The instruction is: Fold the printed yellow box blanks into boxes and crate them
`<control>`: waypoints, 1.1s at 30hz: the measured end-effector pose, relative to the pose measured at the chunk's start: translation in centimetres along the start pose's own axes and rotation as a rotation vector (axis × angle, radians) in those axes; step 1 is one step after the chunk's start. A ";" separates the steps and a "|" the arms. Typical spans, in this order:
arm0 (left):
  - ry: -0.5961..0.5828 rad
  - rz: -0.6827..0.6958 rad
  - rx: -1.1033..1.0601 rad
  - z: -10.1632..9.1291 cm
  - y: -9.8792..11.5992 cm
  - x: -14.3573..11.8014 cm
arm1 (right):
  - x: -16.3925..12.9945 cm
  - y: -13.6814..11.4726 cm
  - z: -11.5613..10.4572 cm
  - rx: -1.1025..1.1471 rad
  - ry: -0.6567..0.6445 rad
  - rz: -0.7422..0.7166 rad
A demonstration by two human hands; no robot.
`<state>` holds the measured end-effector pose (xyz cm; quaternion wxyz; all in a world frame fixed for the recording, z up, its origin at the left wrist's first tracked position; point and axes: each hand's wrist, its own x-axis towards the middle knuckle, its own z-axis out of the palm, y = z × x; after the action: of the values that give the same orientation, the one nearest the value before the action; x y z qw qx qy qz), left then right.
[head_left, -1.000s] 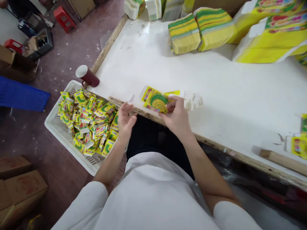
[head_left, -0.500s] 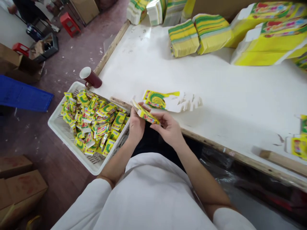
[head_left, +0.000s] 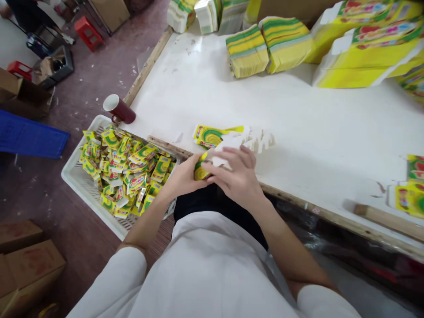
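We hold 1 small carton [head_left: 202, 170] between both hands at the table [head_left: 298, 123] edge, in front of our body. Half a second ago it was a flat blank pinched by its ends; now our left hand [head_left: 182, 179] curls its fingers shut around the carton's left side, and our right hand [head_left: 238, 176] lays loosely bent fingers over its top. It looks part-folded. Just beyond lies the short stack of blanks [head_left: 228, 137], 1 fewer than a second ago. The tray [head_left: 74, 174] of folded cartons sits left, beside a mug [head_left: 117, 110].
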<state>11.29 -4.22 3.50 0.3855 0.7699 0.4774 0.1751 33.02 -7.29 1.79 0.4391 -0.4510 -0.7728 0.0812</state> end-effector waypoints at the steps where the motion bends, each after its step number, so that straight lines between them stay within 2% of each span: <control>1: 0.030 -0.031 0.013 0.8 0.0 0.1 | -0.1 0.0 0.1 0.066 0.029 0.072; 4: 0.163 0.034 0.051 2.7 -0.2 0.1 | -0.4 0.2 0.8 0.369 0.083 0.350; 8: 0.175 0.313 0.081 3.8 -0.2 0.0 | -0.9 0.1 2.9 0.950 -0.121 0.681; 10: 0.185 0.362 0.121 3.9 0.0 -0.1 | -1.0 0.1 3.9 1.155 -0.170 0.778; 12: 0.206 0.354 0.159 3.8 0.0 -0.2 | -1.2 0.3 4.6 1.198 -0.147 0.808; 15: 0.203 0.337 0.149 3.6 -0.3 -0.3 | -1.7 0.3 4.8 1.075 -0.082 0.714; 19: 0.128 0.297 -0.024 3.6 -0.8 -0.2 | -2.1 -0.3 3.4 0.694 -0.200 0.326; 21: 0.138 0.308 -0.059 3.7 -0.9 -0.1 | -2.1 -0.6 2.8 0.501 -0.234 0.181; 23: 0.269 0.281 -0.010 3.8 -0.9 0.0 | -2.1 -0.5 2.3 0.388 -0.154 0.146; 26: 0.536 0.068 -0.044 3.6 -0.8 0.0 | -2.0 0.1 2.1 0.299 0.044 0.260; 27: 0.557 -0.027 -0.151 3.4 -0.8 0.0 | -1.9 0.3 2.1 0.282 0.089 0.299; 29: 0.495 -0.180 -0.459 2.9 -0.7 -0.1 | -1.8 0.7 2.1 0.266 0.085 0.297; 31: 0.450 -0.253 -0.694 2.3 -0.4 -0.2 | -1.8 0.8 2.1 0.265 -0.014 0.218; 33: 0.465 -0.273 -0.780 2.0 -0.1 -0.3 | -1.8 0.9 2.0 0.257 -0.098 0.163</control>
<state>12.33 -5.25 2.17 0.5483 0.4383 0.5463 0.4569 32.39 -7.61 -0.97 0.4470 -0.4480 -0.7372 0.2368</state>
